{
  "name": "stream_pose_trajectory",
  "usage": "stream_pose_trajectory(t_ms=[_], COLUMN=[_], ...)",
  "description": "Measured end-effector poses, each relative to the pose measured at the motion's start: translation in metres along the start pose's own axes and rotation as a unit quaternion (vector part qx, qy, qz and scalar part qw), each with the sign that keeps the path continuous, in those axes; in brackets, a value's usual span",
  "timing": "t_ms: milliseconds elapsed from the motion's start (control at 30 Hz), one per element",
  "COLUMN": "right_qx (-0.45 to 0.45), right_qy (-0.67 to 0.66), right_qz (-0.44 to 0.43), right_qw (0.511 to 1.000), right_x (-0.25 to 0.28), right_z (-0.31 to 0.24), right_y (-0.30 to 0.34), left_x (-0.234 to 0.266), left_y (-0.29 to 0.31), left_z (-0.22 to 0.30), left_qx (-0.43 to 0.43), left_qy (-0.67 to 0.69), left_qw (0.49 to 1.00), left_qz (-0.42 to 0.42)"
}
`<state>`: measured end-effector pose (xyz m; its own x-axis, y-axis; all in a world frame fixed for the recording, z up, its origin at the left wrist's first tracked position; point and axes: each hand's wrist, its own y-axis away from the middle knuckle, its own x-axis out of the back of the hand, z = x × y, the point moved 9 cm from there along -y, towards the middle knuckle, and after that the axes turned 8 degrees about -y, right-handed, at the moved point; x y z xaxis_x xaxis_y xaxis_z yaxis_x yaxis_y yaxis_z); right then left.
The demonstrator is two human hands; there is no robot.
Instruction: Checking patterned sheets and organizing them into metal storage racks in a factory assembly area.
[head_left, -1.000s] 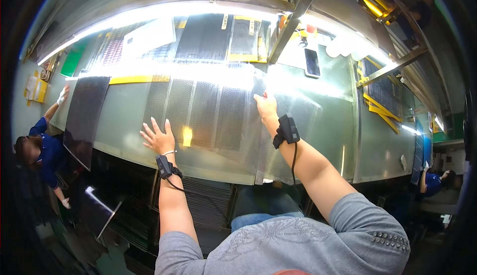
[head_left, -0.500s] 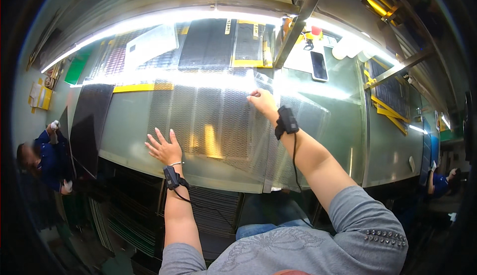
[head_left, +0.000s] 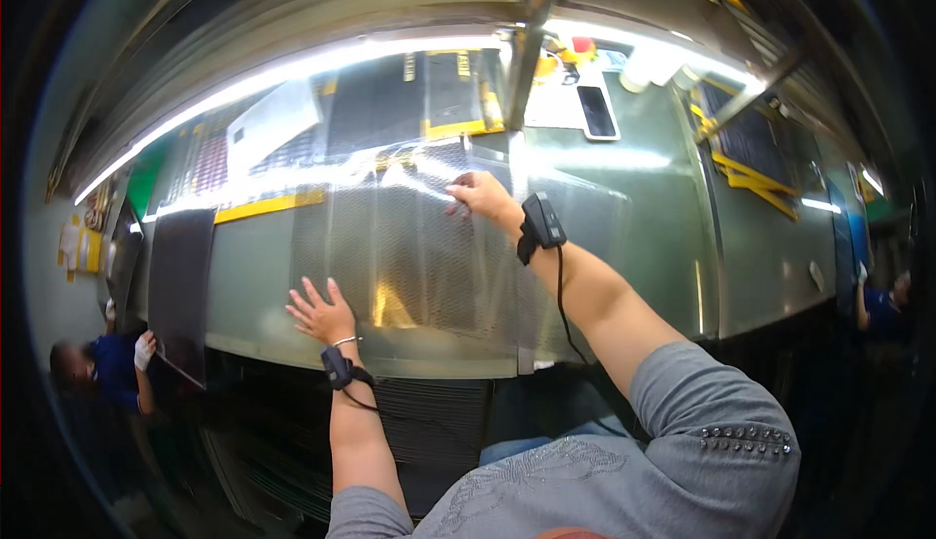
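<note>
My right hand (head_left: pixel 478 194) had just moved leftward, from beside the right edge of the patterned sheet (head_left: pixel 390 256) to over its far right part. Thumb and fingers were drawn together there, seemingly pinching the clear film (head_left: pixel 419 171), though the exact contact was too small to make out. The glare across the film had gone from a fairly straight band to bent, rippled streaks, so I judged that it was lifting or shifting over the sheet rather than lying flat. The sheet itself lay on the table (head_left: pixel 249 315), under the film as far as I could see. My left hand (head_left: pixel 327 320), fingers spread and gripping nothing, stayed at the sheet's near left corner; whether it pressed down, I couldn't tell. Beyond the sheet, to its right, lay the phone (head_left: pixel 597 113); a yellow strip (head_left: pixel 268 208) lay by its far left corner.
</note>
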<state>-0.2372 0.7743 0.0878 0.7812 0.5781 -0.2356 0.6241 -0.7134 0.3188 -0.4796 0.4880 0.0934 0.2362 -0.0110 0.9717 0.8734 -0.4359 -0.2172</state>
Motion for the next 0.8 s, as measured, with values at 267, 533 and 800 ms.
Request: stream_pose_trajectory(t_ms=[267,533,800], right_qx=[-0.031,0.049,-0.117], right_qy=[-0.032,0.350,-0.108], right_qz=[0.253,0.420,0.336], right_qw=[0.966,0.836,0.928], right_x=[0.154,0.183,0.158], right_z=[0.015,0.032,0.112], right_y=[0.212,0.296,0.328], left_x=[0.019,0.027,0.030], left_y=[0.018,0.025,0.068], left_z=[0.067,0.126,0.132], left_qx=[-0.155,-0.173,-0.127], left_qy=[0.113,0.074,0.098], left_qw=[0.981,0.981,0.981], left_qz=[-0.007,-0.035,-0.107])
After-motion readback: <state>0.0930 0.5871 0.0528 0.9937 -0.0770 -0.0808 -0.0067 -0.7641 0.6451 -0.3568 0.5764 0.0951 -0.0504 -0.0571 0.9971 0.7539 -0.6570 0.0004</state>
